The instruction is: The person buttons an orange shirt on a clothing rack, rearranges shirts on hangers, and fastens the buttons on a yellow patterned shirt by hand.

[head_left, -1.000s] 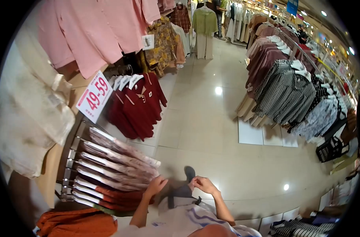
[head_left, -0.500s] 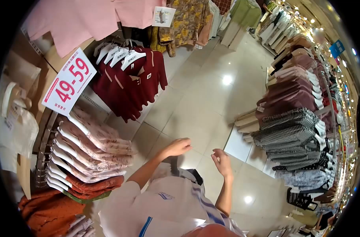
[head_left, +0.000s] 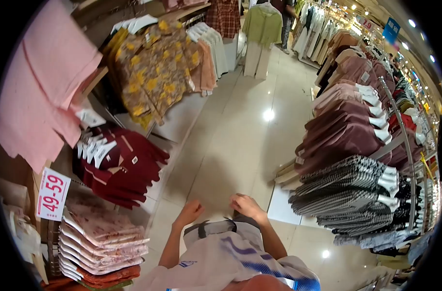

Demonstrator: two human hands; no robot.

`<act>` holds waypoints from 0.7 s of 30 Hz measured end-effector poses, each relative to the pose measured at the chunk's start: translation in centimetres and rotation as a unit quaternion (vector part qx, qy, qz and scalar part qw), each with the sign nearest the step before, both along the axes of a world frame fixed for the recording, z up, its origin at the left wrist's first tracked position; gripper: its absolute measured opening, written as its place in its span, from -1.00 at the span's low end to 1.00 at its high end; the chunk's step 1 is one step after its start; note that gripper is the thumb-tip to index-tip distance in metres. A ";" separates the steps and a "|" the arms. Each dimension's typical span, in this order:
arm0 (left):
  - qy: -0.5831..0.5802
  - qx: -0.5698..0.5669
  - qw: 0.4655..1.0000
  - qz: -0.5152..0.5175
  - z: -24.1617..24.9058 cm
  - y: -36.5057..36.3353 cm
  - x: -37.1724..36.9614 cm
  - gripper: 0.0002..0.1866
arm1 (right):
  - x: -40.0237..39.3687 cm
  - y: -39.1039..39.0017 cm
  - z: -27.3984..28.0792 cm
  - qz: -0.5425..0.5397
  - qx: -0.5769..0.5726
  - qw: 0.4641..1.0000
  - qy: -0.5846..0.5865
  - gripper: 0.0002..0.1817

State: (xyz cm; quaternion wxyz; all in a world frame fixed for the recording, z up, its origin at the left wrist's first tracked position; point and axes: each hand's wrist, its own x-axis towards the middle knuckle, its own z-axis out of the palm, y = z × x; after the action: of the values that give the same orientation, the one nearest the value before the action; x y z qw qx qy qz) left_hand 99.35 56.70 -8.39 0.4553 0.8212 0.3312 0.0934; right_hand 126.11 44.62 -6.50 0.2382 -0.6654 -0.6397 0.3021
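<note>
Both hands hang in front of the waist above the tiled floor, touching no garment. My left hand (head_left: 190, 212) has its fingers curled in, and nothing shows in it. My right hand (head_left: 248, 205) is also curled, its fingers bent inward, with no object visible. Dark red shirts (head_left: 119, 167) on white hangers are up and to the left of my left hand. Pink patterned clothes (head_left: 102, 228) hang at lower left, below a 49-59 price sign (head_left: 53, 194). Black-and-white checked clothes (head_left: 344, 196) hang right of my right hand.
Yellow-flowered shirts (head_left: 155, 68) and a pink garment (head_left: 46, 82) hang at upper left. A green top (head_left: 262, 24) with pale trousers stands ahead, near a person (head_left: 285, 24). Mauve clothes (head_left: 340, 128) line the right rack. Tiled floor (head_left: 221, 145) runs between the racks.
The view has shifted forward along the aisle, and the racks sit lower in it. My right hand has moved inward and its fingers have curled. A person now shows at the top.
</note>
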 end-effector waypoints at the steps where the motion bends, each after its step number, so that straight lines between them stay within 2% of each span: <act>1: -0.013 0.005 1.000 0.000 0.7 0.6 2.1 -0.69 | 2.0 1.2 0.6 0.007 0.026 1.000 0.016 -0.77; 2: -0.015 0.014 1.000 0.002 1.2 1.2 4.2 -0.69 | 3.9 2.3 1.5 0.010 0.034 0.999 0.013 -0.77; 4: -0.021 -0.059 0.998 -0.030 3.6 1.7 8.3 -0.69 | 7.2 4.4 2.9 0.020 0.061 0.997 0.035 -0.75; 5: -0.016 -0.028 0.999 -0.036 4.4 2.0 9.9 -0.68 | 8.6 5.2 3.3 0.024 0.064 0.997 0.033 -0.75; 7: -0.019 -0.017 0.999 -0.023 3.9 2.7 11.9 -0.68 | 11.0 6.5 3.4 0.039 0.051 0.998 -0.014 -0.73; 11: 0.007 -0.039 0.999 -0.006 5.7 4.2 15.3 -0.69 | 13.3 7.8 3.3 0.053 0.026 0.998 0.011 -0.71; 14: 0.037 -0.065 0.997 -0.028 3.8 7.0 17.9 -0.68 | 14.8 8.5 1.9 0.098 0.020 0.995 0.001 -0.71; 16: 0.014 -0.042 0.998 -0.051 3.6 9.2 20.3 -0.68 | 16.2 9.7 2.1 0.118 -0.021 0.992 0.049 -0.70; 18: 0.003 -0.027 0.997 -0.072 3.0 11.5 22.7 -0.68 | 17.8 11.2 2.4 0.106 -0.062 0.992 0.043 -0.70; 20: -0.022 -0.019 0.996 -0.085 2.7 14.1 24.7 -0.68 | 19.3 13.2 2.9 0.056 -0.134 0.988 0.053 -0.71; 21: -0.044 -0.007 0.994 -0.097 2.7 15.7 25.6 -0.68 | 20.1 14.4 2.7 0.054 -0.134 0.988 0.048 -0.71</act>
State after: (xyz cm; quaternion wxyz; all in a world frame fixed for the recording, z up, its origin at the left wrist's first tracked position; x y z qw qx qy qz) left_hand 124.94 72.36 -5.73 0.4817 0.8414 0.2304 0.0829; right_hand 146.22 59.01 -3.79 0.1605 -0.6402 -0.6163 0.4297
